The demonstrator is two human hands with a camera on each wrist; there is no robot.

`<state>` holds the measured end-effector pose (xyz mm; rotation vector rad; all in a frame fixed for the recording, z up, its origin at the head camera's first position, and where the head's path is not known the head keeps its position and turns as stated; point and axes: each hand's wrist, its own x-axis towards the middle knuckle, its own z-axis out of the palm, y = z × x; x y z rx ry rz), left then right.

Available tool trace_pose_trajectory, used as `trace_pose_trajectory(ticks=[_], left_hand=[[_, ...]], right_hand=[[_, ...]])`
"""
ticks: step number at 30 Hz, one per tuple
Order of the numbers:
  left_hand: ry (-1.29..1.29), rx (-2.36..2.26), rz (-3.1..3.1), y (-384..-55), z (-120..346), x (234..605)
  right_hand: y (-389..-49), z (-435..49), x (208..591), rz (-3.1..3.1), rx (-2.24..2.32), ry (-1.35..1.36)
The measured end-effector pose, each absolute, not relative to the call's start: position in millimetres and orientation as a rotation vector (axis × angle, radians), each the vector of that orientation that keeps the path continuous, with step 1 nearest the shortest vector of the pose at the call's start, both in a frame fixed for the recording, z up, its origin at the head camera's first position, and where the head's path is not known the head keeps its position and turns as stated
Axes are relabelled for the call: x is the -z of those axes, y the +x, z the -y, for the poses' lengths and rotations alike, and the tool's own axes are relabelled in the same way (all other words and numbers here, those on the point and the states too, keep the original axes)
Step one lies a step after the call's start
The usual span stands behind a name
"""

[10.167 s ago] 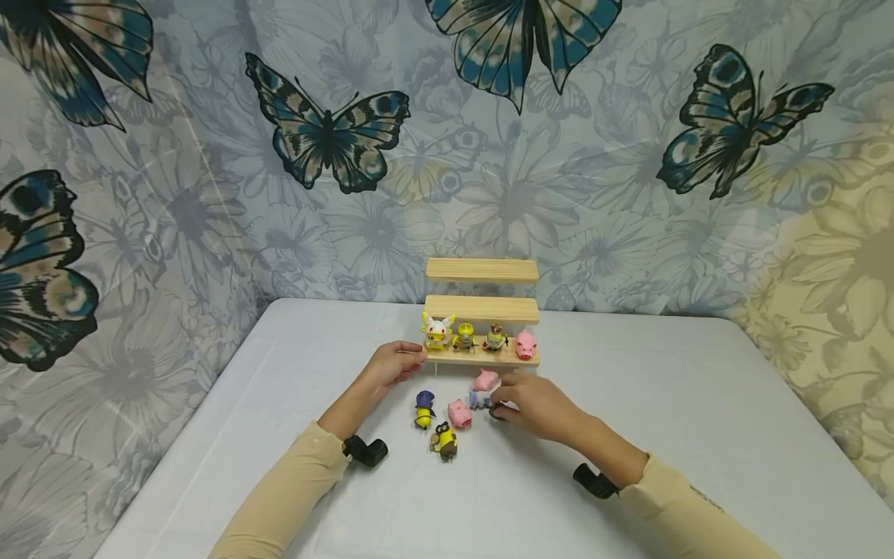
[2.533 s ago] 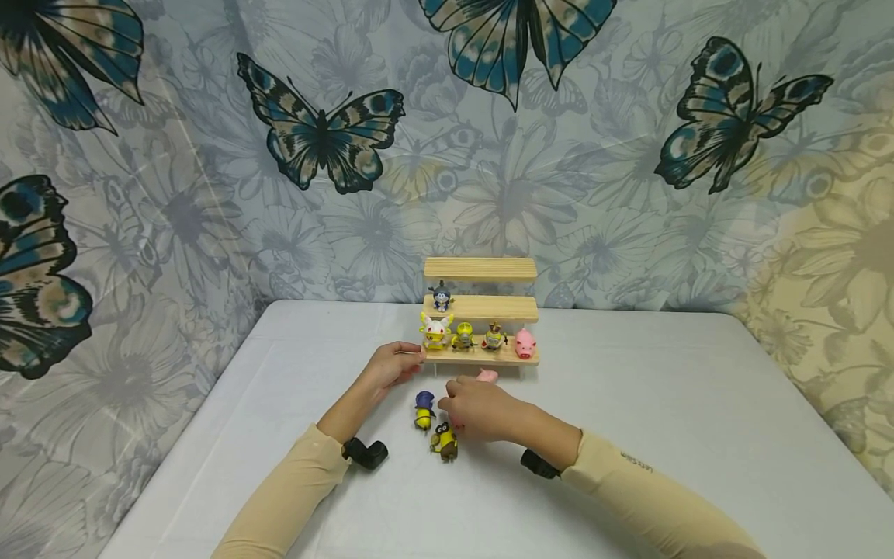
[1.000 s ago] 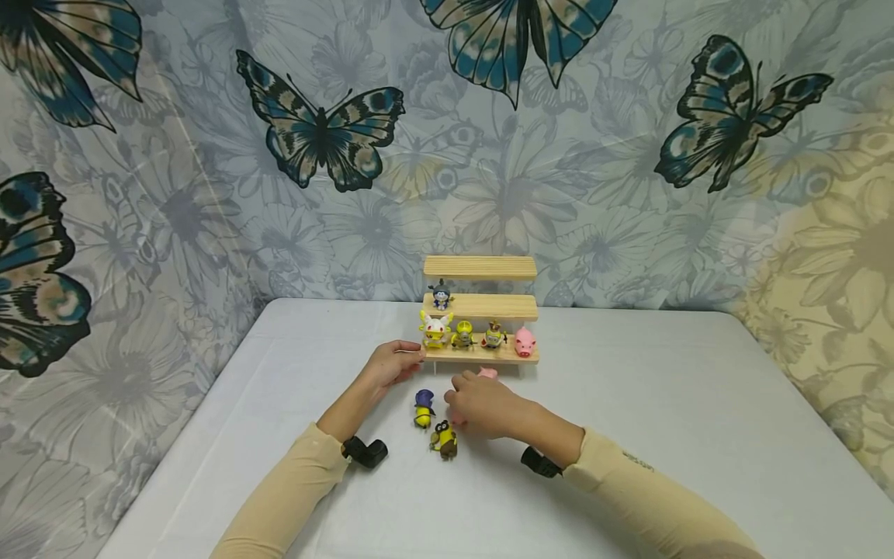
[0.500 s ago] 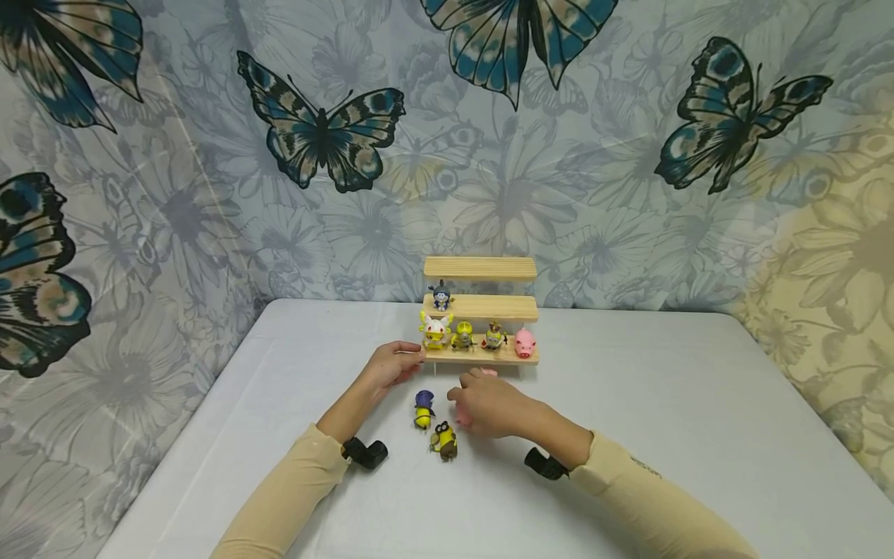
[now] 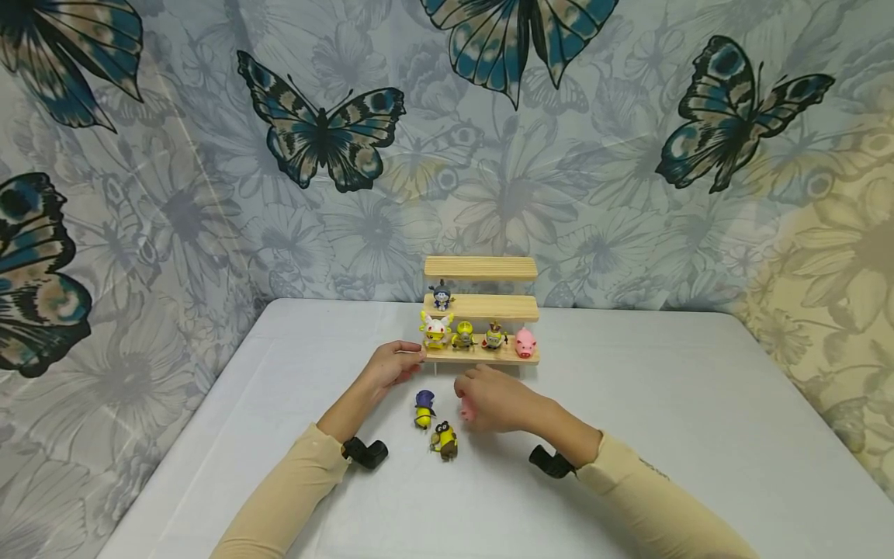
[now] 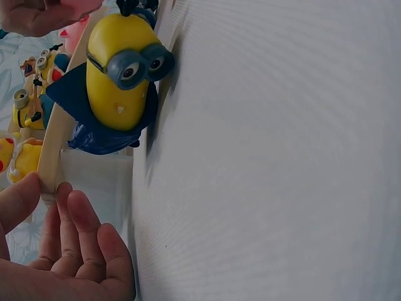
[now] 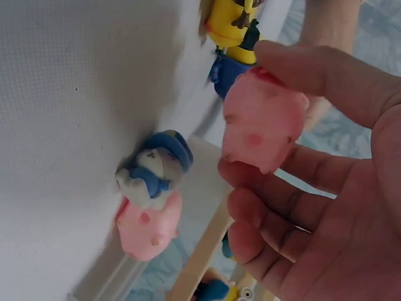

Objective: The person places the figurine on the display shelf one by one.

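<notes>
My right hand pinches a pink pig figurine between thumb and fingers, in front of the stand. With thumb and forefinger, my left hand grips the left end of the lowest shelf of a three-tier wooden display stand. Beneath the right hand lie a second pink pig and a white figurine in a blue cap, both hidden in the head view. A purple-topped yellow figurine and a goggled brown-and-yellow one lie between the hands.
Several figurines stand along the lowest shelf, from a white-and-yellow one to a pink pig. On the middle shelf's left end is a dark figurine. A white cloth covers the table; butterfly-patterned fabric hangs behind.
Since the oldest frame, the dark figurine has appeared on the middle shelf. My right hand has gone to the pig and, over the last second, shifted slightly right with it. My left hand stays put.
</notes>
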<state>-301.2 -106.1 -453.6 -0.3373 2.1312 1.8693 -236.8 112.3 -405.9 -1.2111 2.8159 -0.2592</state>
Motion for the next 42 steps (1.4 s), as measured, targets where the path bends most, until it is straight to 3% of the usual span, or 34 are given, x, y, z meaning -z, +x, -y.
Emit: trace_pose_trajectory(ticks=[21,32,42], left_hand=[[-0.341,-1.864,-2.129,-301.2,106.9,454.9],[-0.338,-1.871,-2.121,-301.9,105.8,454.9],[-0.343,-1.863,-2.127,-300.6,106.1,454.1]], right_hand=[[-240.1,-118.9,382.8,-2.805,0.453,-1.024],[-244.1,-129.0,371.5,-2.886,0.588,-1.292],[-247.2,-132.4,356.9,-2.912,0.727,-1.186]])
